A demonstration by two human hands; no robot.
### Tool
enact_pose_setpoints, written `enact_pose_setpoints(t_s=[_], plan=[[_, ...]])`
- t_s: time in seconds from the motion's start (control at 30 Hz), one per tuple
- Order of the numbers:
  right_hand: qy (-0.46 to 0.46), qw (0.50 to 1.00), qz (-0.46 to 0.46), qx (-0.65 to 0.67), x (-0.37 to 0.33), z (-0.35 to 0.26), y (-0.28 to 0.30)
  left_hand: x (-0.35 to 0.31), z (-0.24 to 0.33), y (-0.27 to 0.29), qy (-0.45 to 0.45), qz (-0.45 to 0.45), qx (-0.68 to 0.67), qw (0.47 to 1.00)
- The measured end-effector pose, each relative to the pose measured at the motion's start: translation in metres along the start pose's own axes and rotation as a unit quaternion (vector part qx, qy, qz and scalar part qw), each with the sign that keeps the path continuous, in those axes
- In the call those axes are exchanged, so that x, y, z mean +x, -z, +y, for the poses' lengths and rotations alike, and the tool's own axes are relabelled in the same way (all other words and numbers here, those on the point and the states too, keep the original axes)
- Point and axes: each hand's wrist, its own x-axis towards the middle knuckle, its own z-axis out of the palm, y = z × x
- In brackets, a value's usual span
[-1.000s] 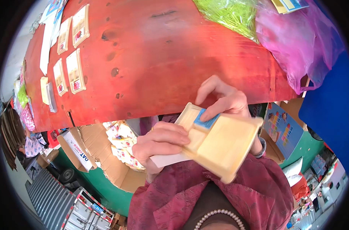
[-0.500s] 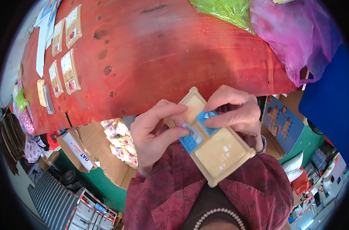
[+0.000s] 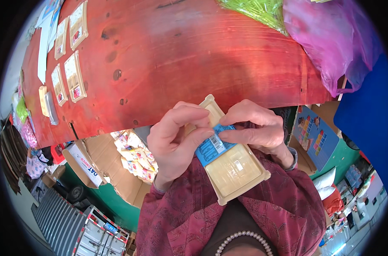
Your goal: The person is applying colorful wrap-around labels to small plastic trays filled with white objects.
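A cream plastic tray [image 3: 236, 170] hangs in front of my chest, tilted, its ribbed face up. Across its middle lies a blue paper band [image 3: 206, 152] with a white barcode patch. My left hand [image 3: 172, 138] grips the band's left side, thumb on the face and fingers curled by the tray's edge. From the other side my right hand [image 3: 256, 128] pinches the band near its upper end between thumb and forefinger. What the other fingers do under the tray is hidden.
Several banded cream trays [image 3: 74, 77] lie at the left of the red table [image 3: 172, 77]. A purple plastic bag [image 3: 330, 38] and green shredded filler [image 3: 258, 10] are at the far right. Below the table edge, a cardboard box [image 3: 108, 162] holds small packets [image 3: 134, 155]; a blue box [image 3: 315, 136] stands right.
The blue band, gapped in the middle before, now lies as one strip across the tray. The tray has turned more upright and shifted left, with both hands closer together over it.
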Motion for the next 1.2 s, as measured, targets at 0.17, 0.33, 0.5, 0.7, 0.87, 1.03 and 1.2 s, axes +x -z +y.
enact_pose_setpoints(t_s=[0.17,0.33,0.5,0.7,0.87,1.03,1.2], plan=[[0.009,1.0,-0.002,-0.01,0.0,0.005,-0.001,0.004,-0.004,0.0,-0.051,-0.034,0.121,0.991],[0.008,0.999,0.024,-0.02,-0.002,0.011,-0.004,0.006,-0.012,0.0,-0.078,-0.026,0.152,0.985],[0.025,0.999,0.022,-0.029,-0.002,0.015,-0.002,0.008,-0.014,0.001,-0.081,-0.03,0.164,0.983],[0.04,0.999,0.008,-0.024,-0.008,0.02,-0.005,0.014,-0.007,0.004,-0.01,-0.057,0.196,0.979],[0.029,0.999,0.019,-0.004,-0.013,0.023,-0.013,0.025,-0.01,0.013,0.013,-0.107,0.221,0.969],[0.016,0.999,0.038,0.016,-0.007,0.027,-0.015,0.029,-0.002,0.021,0.015,-0.003,0.158,0.987],[0.009,0.998,0.053,0.014,-0.007,0.033,-0.015,0.029,0.009,0.042,-0.162,-0.184,0.25,0.937]])
